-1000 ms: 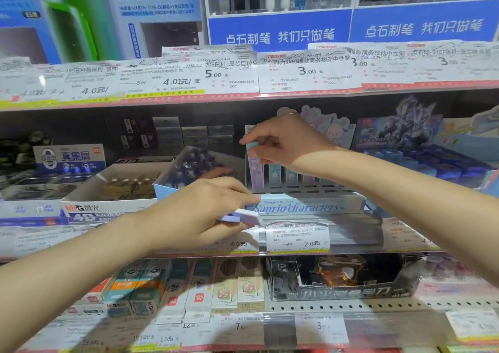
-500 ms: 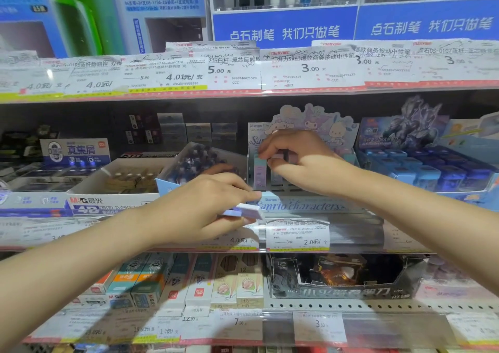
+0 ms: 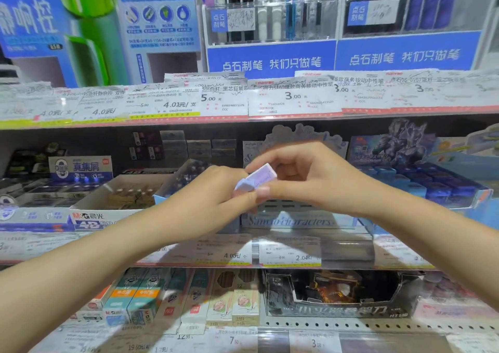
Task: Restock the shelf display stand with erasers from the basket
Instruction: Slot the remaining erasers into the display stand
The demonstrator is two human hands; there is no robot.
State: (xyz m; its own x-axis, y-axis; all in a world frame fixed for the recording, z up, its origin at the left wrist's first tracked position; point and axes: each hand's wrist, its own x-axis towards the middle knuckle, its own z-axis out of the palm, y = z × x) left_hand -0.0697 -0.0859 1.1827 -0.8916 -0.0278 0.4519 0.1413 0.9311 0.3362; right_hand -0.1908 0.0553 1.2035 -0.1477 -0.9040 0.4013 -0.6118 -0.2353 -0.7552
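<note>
A pale purple eraser [image 3: 256, 180] is held in front of the middle shelf, gripped at its lower end by my left hand [image 3: 216, 193]. My right hand [image 3: 305, 177] pinches the same eraser, thumb below and fingers curled over its upper end. Right behind the hands stands the display stand [image 3: 294, 219], a light blue cardboard holder with "Sanrio characters" on its front and a cartoon header card. Its slots are mostly hidden by my hands. No basket is in view.
A white eraser box [image 3: 113, 204] sits left of the stand, and a blue box of small items [image 3: 442, 188] sits to its right. Price tags line the shelf edges. Pencil boxes [image 3: 167, 298] and a dark box [image 3: 337, 298] fill the lower shelf.
My right hand left the stand's slots and came to the eraser in my left hand. My left hand lifted that eraser higher, and both hands now hold it.
</note>
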